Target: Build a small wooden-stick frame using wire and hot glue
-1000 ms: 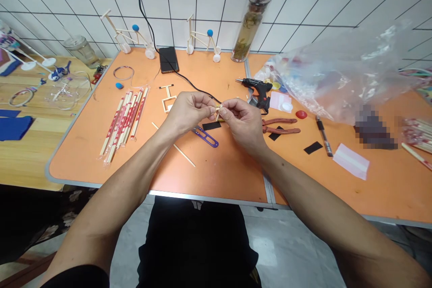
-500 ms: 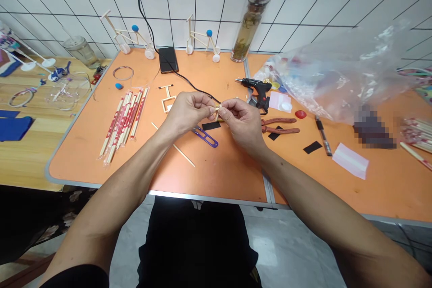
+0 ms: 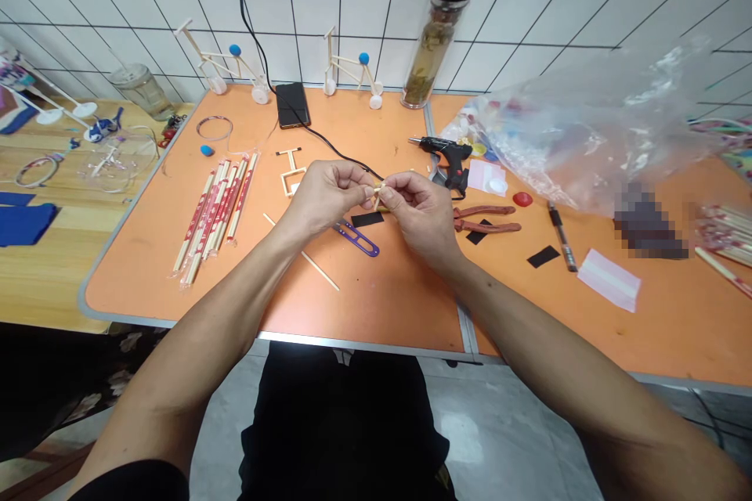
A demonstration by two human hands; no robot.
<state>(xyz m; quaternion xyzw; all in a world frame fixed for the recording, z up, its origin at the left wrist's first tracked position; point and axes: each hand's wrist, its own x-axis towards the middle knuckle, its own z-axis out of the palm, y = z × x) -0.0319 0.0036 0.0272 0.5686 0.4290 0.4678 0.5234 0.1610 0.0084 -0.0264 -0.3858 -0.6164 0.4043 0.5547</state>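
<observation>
Observed small, pale wooden stick piece [image 3: 377,196] at frame centre, pinched in closed fingertip grips of left hand [image 3: 332,189] and right hand [image 3: 421,216]. Detected no clear shift over past second; judged steadying hold.

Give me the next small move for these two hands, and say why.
Probably a gentle press of the small wooden pieces together: the left hand and right hand pinch them at the fingertips, close to each other, and a glue gun lies nearby, hinting at a glued joint. Any glue there is too small to make out.
</observation>
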